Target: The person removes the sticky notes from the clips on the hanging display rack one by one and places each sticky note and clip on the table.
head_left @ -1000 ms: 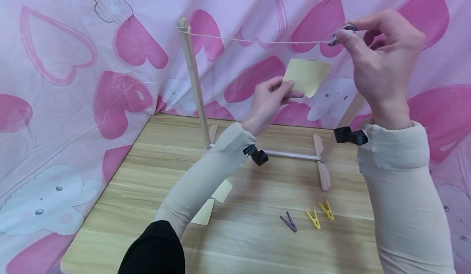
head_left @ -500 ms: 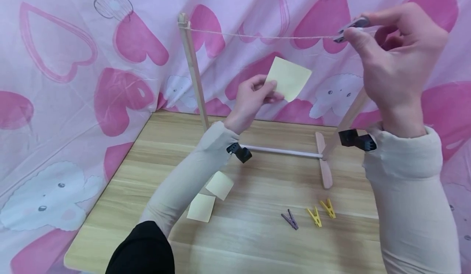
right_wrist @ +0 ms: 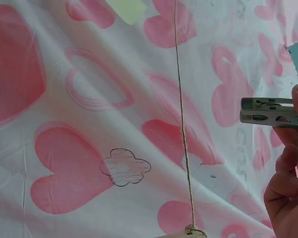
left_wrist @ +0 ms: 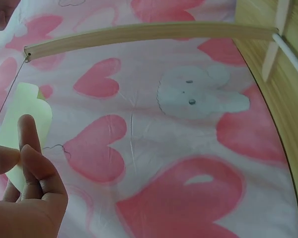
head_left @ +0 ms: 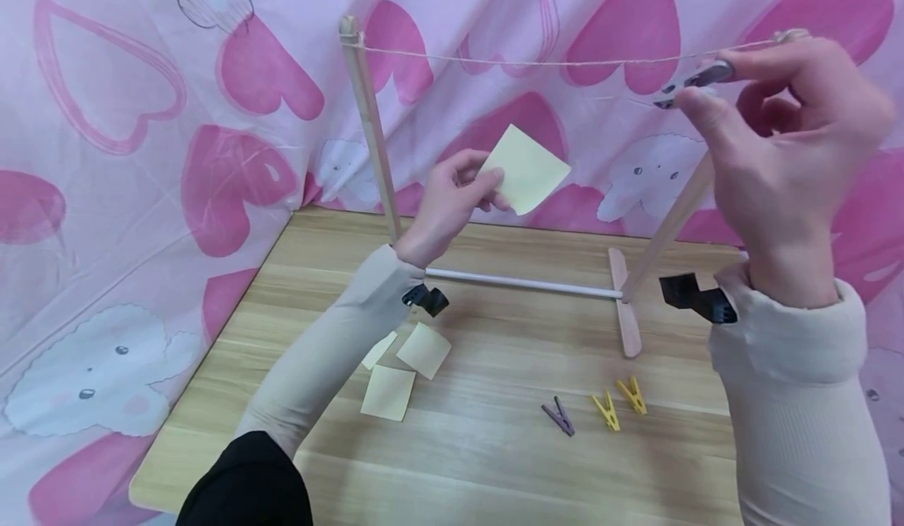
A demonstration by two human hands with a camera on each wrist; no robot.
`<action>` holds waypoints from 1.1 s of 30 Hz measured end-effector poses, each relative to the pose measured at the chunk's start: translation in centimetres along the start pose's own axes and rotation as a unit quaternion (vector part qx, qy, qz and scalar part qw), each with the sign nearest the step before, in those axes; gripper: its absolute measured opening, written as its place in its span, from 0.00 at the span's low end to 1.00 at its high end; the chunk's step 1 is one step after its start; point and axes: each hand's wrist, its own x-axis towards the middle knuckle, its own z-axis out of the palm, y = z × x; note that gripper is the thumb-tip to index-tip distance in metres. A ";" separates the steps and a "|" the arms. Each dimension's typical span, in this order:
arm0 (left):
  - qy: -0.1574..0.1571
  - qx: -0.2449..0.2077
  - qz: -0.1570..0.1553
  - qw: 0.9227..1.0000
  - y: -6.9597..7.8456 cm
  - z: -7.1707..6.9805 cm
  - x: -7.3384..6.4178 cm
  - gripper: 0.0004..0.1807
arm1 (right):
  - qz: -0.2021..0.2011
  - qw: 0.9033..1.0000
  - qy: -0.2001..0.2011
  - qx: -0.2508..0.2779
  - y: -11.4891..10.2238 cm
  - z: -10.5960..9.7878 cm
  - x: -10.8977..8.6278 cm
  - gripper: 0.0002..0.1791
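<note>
My left hand (head_left: 452, 196) pinches a pale yellow sticky note (head_left: 528, 171) by its left edge, below the string. In the left wrist view the note (left_wrist: 27, 111) stands between thumb and fingers. Up at the right, my right hand (head_left: 798, 133) pinches a grey clothespin (head_left: 695, 82) between thumb and index finger. The string (head_left: 494, 61) runs behind and above the clothespin, tied between two wooden posts. In the right wrist view the clothespin (right_wrist: 265, 111) is apart from the string (right_wrist: 181, 109), its jaws looking closed.
Several sticky notes (head_left: 388, 392) lie on the wooden table (head_left: 508, 479) at left. A purple clothespin (head_left: 559, 416) and two yellow clothespins (head_left: 605, 411) lie at front right. The stand has a left post (head_left: 369, 118), a right post (head_left: 667, 228) and a white rod (head_left: 523, 281). Patterned cloth hangs behind.
My left hand has moved left and slightly down with the sticky note, which has turned. My right hand has shifted right and down, and its clothespin has come away from the string.
</note>
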 end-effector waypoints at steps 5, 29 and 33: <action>-0.007 0.026 -0.008 1.000 -0.4 -0.7 -1.1 0.15 | 0.023 1.000 0.005 -0.001 -0.1 -1.2 -0.9 0.15; -0.096 0.158 -0.026 0.982 -6.9 -2.9 -7.1 0.09 | 0.085 0.991 0.068 0.083 0.1 -6.7 -12.8 0.15; -0.110 0.187 -0.042 0.975 -8.2 -3.1 -7.8 0.13 | 0.099 0.993 0.044 0.042 1.1 -7.5 -15.0 0.15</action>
